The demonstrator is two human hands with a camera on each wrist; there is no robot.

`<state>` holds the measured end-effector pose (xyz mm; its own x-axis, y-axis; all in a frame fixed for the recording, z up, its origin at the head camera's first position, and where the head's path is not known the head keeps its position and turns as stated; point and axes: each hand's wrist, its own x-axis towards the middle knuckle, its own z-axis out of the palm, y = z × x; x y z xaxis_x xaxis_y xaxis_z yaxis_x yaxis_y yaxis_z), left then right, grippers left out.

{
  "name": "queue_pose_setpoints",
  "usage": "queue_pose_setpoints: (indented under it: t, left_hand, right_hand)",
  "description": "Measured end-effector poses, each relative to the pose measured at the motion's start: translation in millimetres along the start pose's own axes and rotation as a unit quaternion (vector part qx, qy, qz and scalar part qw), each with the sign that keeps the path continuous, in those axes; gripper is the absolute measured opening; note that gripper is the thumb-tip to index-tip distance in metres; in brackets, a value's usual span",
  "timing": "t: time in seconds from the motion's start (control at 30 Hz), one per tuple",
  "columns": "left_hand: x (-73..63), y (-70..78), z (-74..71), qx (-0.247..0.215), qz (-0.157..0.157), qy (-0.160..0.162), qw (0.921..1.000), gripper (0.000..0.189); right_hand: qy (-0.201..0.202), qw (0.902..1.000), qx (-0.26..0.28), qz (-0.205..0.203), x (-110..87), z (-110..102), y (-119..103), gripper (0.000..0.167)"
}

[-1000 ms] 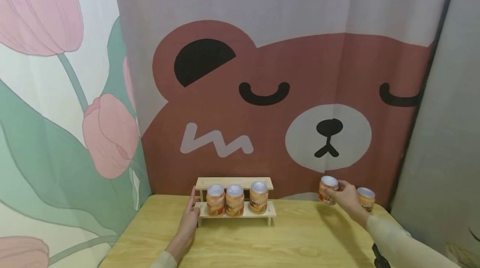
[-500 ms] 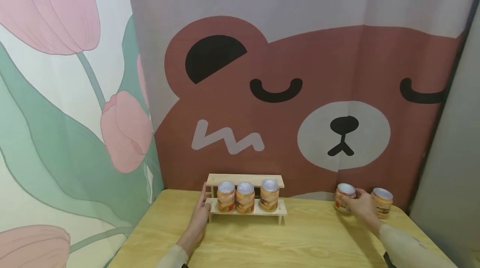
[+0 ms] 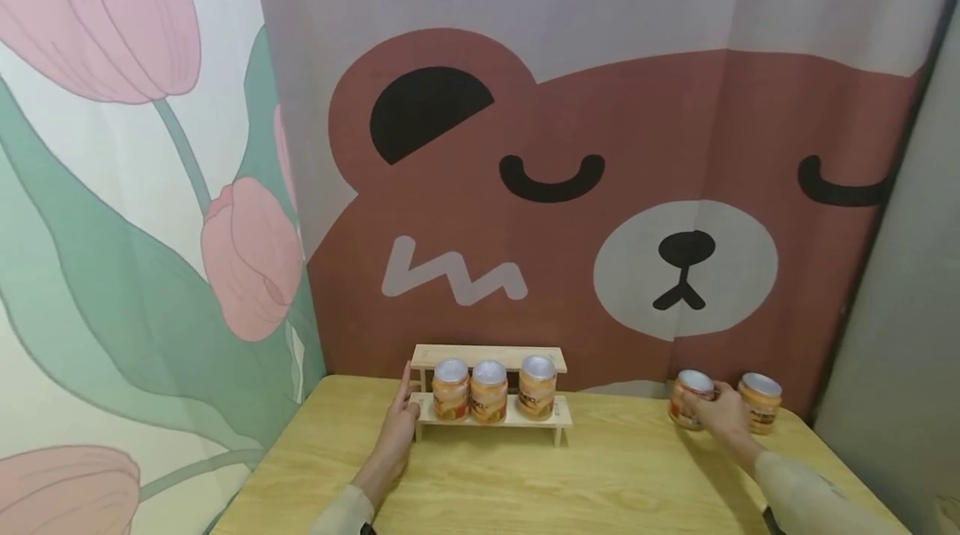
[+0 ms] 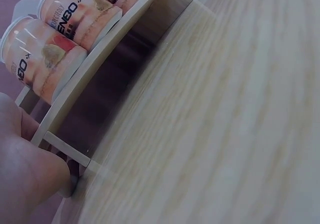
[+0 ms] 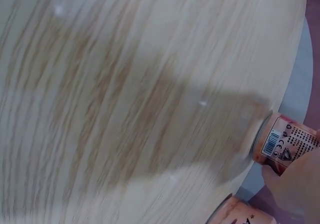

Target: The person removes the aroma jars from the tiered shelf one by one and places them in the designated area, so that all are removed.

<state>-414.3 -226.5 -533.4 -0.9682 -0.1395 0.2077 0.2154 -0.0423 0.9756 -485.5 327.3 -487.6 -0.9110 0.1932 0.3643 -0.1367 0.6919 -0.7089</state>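
**Close quarters at the far edge**

Head view: Near the back of the bench (image 3: 562, 485), the right hand (image 3: 726, 418) pinches an orange jar (image 3: 684, 402) between thumb and fingers, just beside a second jar (image 3: 761, 403). A sideways swing of the knuckles could topple that neighbour; a push toward the wall might carry the pinched one over the edge. Well apart, the left hand (image 3: 393, 437) lies against the end of a wooden rack (image 3: 491, 356), one finger straight along its side. Upright on the lower shelf (image 3: 555, 418) stand three jars (image 3: 489, 393), two close together, the third slightly apart. Too hard a shove at that end might slide the rack and rock all three.

Left wrist view: Jar bases sit close to the shelf's front lip, so a tilted rack would likely spill them forward. The hand meets the rack by its leg (image 4: 67, 149); whether the hidden fingers curl round it, one cannot tell.

Right wrist view: The thumb presses beside the printed label (image 5: 290, 141). Whether the base touches the bench is unclear; a slack pinch could let it land crooked.
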Motion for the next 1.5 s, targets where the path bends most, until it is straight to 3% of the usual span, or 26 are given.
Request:
queue_pose_setpoints:
  t: [0.2,0.33,0.5,0.7,0.83,1.1,1.3,1.4,1.5]
  left_hand:
    - [-3.5,-4.5,-0.1,0.009,-0.018,-0.005,0.9998,0.087]
    - [-3.2,-6.6,-0.9,0.006,-0.021,-0.004,0.9998,0.087]
    - [0.4,-6.1,-2.9,0.005,-0.008,-0.001,1.0000,0.085]
    - [1.3,-3.7,-4.4,0.006,-0.016,0.001,0.9999,0.086]
    - [3.1,-2.4,-6.3,0.004,-0.009,-0.002,0.9999,0.085]
    - [2.1,-0.8,-7.5,0.004,-0.009,0.006,0.9999,0.085]
    - [0.7,-3.9,-0.9,0.001,-0.010,0.005,0.9999,0.086]
    - [1.1,-4.6,1.3,0.004,-0.009,0.007,0.9999,0.086]
    - [1.7,-3.8,1.7,0.008,-0.008,0.009,0.9999,0.085]
  right_hand:
    - [-0.048,0.9983,0.013,0.029,-2.8,-5.3,7.1,0.080]
    - [-0.051,0.9983,0.024,0.015,-0.2,-6.1,2.6,0.079]
    - [-0.021,0.9977,0.063,-0.013,3.8,-5.0,-20.2,0.068]
    - [0.044,0.9948,0.073,-0.056,-0.4,0.5,-57.9,0.044]
    - [0.073,0.9905,0.094,-0.069,-7.5,17.2,-83.0,0.034]
    - [0.046,0.9739,0.210,-0.074,-32.1,68.5,-131.9,0.029]
    - [0.046,0.9643,0.247,-0.083,-61.6,100.6,-156.1,0.032]
    - [0.012,0.9661,0.246,-0.077,-71.0,114.5,-166.5,0.039]
    - [-0.052,0.9669,0.243,-0.056,-77.6,123.6,-176.4,0.058]
